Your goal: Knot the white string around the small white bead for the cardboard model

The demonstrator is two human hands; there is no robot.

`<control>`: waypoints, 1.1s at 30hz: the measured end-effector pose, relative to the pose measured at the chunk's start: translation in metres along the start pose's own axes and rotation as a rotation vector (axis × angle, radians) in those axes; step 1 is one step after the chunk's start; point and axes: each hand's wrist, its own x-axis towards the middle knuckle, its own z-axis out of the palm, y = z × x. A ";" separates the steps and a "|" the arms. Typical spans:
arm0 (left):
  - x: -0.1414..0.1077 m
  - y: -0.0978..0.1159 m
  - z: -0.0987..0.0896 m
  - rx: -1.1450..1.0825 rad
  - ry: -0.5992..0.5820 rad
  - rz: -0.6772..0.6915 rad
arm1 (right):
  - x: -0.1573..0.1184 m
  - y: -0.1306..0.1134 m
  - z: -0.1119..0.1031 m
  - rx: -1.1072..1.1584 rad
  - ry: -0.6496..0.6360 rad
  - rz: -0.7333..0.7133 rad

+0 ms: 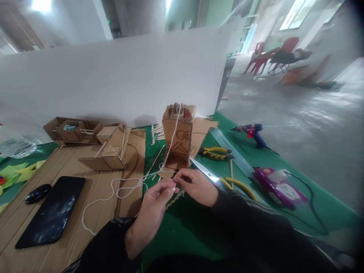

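My left hand (153, 206) is closed, its thumb and fingers pinched on a bit of white string (112, 189). My right hand (196, 186) meets it fingertip to fingertip, also pinching the string; the exact grip is partly hidden by the fingers. From the hands the string loops leftward over flat cardboard and also climbs to the top of an upright cardboard tower (178, 138), where it passes over small round pieces. Close by the right hand lie scissors (206, 170) with yellow handles, blades pointing toward the tower.
Yellow-handled pliers (216, 153), clear glue sticks (231, 151), a blue glue gun (256, 135) and a purple power strip (280, 187) lie to the right. Leftward are cardboard models (110, 151), a black phone (52, 212), a mouse (38, 193) and a plastic bottle (18, 144). A white partition (113, 79) stands behind.
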 end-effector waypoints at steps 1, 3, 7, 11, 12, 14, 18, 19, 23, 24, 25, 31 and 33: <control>0.001 0.000 0.000 -0.006 0.008 -0.008 | 0.000 0.000 -0.001 0.004 0.005 -0.002; 0.002 0.000 0.001 -0.008 0.035 -0.034 | 0.000 -0.001 -0.002 0.011 0.018 -0.009; 0.003 -0.002 -0.001 0.036 0.043 -0.079 | 0.000 -0.003 -0.005 0.015 0.034 0.002; 0.004 -0.005 -0.002 0.092 0.017 -0.096 | -0.002 -0.007 -0.006 0.029 0.003 0.037; 0.004 -0.005 -0.002 0.085 0.017 -0.095 | -0.002 -0.008 -0.006 0.038 -0.006 0.043; 0.004 -0.005 -0.001 0.046 0.023 -0.101 | -0.002 -0.009 -0.006 0.052 -0.017 0.044; 0.006 -0.006 -0.002 0.006 0.052 -0.103 | -0.003 -0.009 -0.006 0.052 0.005 0.032; 0.007 -0.007 -0.003 0.017 0.058 -0.087 | -0.003 -0.009 -0.007 0.056 0.005 0.029; 0.010 -0.009 -0.007 0.044 0.092 -0.012 | -0.007 -0.011 -0.005 0.072 -0.023 -0.014; 0.011 -0.009 -0.007 0.041 0.106 0.000 | -0.008 -0.012 -0.004 0.071 -0.034 -0.030; 0.011 -0.009 -0.007 0.032 0.124 0.013 | -0.009 -0.013 -0.003 0.070 -0.041 -0.049; 0.008 -0.005 -0.003 -0.124 0.121 0.007 | -0.012 -0.011 0.009 0.092 -0.052 -0.154; 0.006 -0.004 -0.002 -0.177 0.074 -0.026 | -0.011 -0.009 0.011 0.127 -0.061 -0.148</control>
